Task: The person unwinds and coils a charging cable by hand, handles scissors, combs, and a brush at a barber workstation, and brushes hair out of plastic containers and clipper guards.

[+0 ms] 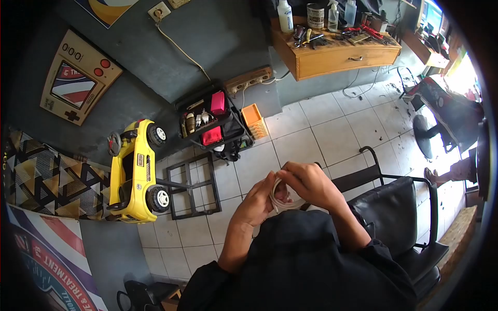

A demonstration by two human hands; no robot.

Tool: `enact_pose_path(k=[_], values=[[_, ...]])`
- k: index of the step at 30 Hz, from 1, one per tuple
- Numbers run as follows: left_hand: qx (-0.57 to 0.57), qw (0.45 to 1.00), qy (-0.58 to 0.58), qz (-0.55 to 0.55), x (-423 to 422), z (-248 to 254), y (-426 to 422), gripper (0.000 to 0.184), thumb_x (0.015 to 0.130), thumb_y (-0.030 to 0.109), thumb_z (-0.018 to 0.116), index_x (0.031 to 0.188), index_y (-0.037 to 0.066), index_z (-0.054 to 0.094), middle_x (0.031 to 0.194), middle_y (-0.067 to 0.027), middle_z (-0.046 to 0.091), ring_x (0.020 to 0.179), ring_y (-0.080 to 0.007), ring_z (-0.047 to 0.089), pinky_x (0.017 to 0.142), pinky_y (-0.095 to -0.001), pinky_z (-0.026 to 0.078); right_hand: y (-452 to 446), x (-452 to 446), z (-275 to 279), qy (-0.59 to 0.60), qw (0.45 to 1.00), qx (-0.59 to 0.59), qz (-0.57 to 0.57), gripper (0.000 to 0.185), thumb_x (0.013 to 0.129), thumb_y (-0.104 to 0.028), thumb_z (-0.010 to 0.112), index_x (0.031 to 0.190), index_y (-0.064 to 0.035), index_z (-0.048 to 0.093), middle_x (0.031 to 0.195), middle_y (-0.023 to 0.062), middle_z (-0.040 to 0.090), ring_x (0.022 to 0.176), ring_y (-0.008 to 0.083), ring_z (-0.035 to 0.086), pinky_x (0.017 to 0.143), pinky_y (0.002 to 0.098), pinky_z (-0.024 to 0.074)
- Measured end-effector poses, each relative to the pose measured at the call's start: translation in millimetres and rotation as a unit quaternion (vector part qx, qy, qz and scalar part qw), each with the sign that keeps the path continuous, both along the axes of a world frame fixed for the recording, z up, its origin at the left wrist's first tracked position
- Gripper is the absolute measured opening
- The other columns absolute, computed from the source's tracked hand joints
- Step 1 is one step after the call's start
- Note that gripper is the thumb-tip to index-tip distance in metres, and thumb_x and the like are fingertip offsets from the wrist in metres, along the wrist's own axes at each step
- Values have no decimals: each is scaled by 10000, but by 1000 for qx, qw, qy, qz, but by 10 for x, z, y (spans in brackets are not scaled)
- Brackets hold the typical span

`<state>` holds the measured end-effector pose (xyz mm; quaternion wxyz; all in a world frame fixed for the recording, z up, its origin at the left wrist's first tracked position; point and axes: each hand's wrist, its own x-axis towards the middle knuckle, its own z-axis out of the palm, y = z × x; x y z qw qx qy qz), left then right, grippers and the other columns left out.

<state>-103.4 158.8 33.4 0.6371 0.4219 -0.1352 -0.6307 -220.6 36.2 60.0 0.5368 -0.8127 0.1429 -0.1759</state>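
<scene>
Both hands are raised together in front of the wearer's dark clothing. The left hand (pixel 254 201) has its fingers bent closely against a coiled white cord (pixel 273 198), with little gap between thumb and fingertips; the right hand (pixel 313 185) is curled, thumb and fingers pinching the upper part of the same coil. The cord is thus between the two hands; its far side is partly covered by the fingers, and its ends cannot be made out. At the right, a co-worker's or visitor's leg (pixel 459 172) is cut off by the dark rim of the view, and glare washes out the area above it. The black trolley (pixel 226 119) has a pink box (pixel 218 103), white plugs (pixel 206 117) and small tools in its upper tray; a red box (pixel 211 136) sits lower, and the dark items beneath are indistinct. Beside it stands an orange basket (pixel 258 130), contents uncertain. The wooden drawer (pixel 347 63) is closed, its inside hidden; bottles (pixel 285 16), a can (pixel 315 16) and jumbled tools rest on top.
</scene>
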Motion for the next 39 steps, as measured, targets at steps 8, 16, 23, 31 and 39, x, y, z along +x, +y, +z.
enact_pose_path(k=[8, 16, 23, 31, 39], values=[[6, 999, -23, 37, -1, 21, -20, 399, 992, 426, 368, 887, 65, 503, 604, 62, 256, 490, -58, 239, 489, -241, 305, 69, -26, -110, -6, 989, 137, -59, 262, 960, -217, 499, 940, 28, 588, 646, 29, 549, 629, 77, 525, 573, 261, 423], [-51, 982, -95, -158, 207, -26, 92, 546, 1001, 436, 234, 919, -19, 527, 641, -62, 517, 536, -155, 487, 730, -342, 508, -16, -219, -108, 2, 998, 61, -17, 162, 903, -117, 547, 936, 16, 634, 685, 109, 621, 606, 165, 610, 587, 287, 482], [31, 996, 15, -88, 127, -127, -34, 476, 976, 442, 387, 751, 45, 525, 525, 28, 371, 469, -109, 381, 525, -268, 372, 22, -181, -55, -12, 999, 50, -18, 186, 896, -136, 574, 958, 32, 621, 718, 134, 629, 626, 197, 623, 600, 301, 484], [39, 996, -3, 83, -29, -82, -115, 406, 972, 363, 423, 691, 76, 486, 531, 47, 310, 450, -84, 288, 466, -245, 289, -48, -270, -220, -10, 997, 72, -35, 231, 931, -206, 523, 904, 12, 597, 698, 152, 607, 623, 272, 607, 594, 351, 464], [42, 992, -33, -114, 67, -43, -145, 438, 983, 424, 376, 786, 51, 495, 556, 40, 327, 480, -103, 313, 507, -245, 344, -27, -296, -305, -41, 995, -83, -39, 170, 897, -171, 550, 922, -6, 586, 739, 190, 600, 693, 376, 592, 595, 402, 458]])
